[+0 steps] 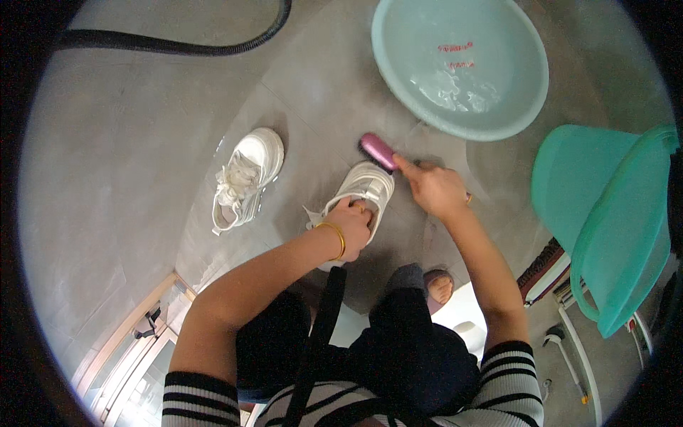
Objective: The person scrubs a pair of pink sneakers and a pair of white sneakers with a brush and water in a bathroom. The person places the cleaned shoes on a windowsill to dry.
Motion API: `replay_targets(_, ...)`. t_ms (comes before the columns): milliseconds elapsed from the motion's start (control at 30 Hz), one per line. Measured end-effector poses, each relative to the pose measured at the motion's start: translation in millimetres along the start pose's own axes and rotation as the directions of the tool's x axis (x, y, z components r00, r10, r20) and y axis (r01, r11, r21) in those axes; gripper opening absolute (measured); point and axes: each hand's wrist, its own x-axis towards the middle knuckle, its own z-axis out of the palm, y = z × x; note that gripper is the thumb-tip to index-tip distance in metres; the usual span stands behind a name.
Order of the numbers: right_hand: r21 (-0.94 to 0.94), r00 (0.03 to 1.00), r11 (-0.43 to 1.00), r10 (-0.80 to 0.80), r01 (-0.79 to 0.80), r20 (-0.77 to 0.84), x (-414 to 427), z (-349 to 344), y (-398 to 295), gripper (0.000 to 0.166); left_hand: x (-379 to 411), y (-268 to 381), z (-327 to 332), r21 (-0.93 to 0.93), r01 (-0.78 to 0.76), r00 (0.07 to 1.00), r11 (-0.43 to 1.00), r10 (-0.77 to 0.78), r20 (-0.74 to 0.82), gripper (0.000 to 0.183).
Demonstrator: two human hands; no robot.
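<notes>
My left hand (349, 228) reaches into the opening of a white sneaker (358, 179) and grips it on the tiled floor; the fingertips are partly hidden inside. My right hand (438, 191) holds a pink-backed scrub brush (378, 150). Its dark bristles meet the sneaker's far end, or lie very close to it. A second white sneaker (246, 173), with its laces on, rests on wet floor to the left, apart from both hands.
A pale blue basin (539, 69) with water and red writing stands at the far right. Closer on the right are a green plastic tub (584, 176) and a dark-bristled brush head (541, 264). A black hose (187, 49) curves across the upper left. My slippered foot (441, 288) is below.
</notes>
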Motion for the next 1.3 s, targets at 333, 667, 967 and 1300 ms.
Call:
replay_targets(333, -0.021, 0.983, 0.982, -0.185, 0.185, -0.005, 24, -21, 10, 0.049, 1, 1, 1, 0.005, 0.008, 1.0, 1.0, -0.008, 0.024, 0.035)
replay_targets(667, -0.21, 0.968, 0.958, -0.156, 0.197, 0.198, 53, -33, -11, 0.052, 2, -5, 10, 0.001, -0.034, 0.997, 0.999, 0.033, -0.066, 0.033)
replay_targets(967, -0.14, 0.957, 0.988, 0.028, -0.071, -0.289, 72, -75, 1, 0.05, 5, -10, 21, 0.003, -0.052, 0.989, 0.999, 0.052, -0.138, 0.033)
replay_targets(1300, -0.137, 0.919, 0.914, 0.36, -0.382, -0.157, 99, -101, 46, 0.039, -1, 17, -1, 0.43, -0.003, 0.986, 0.903, -0.068, 0.15, 0.036)
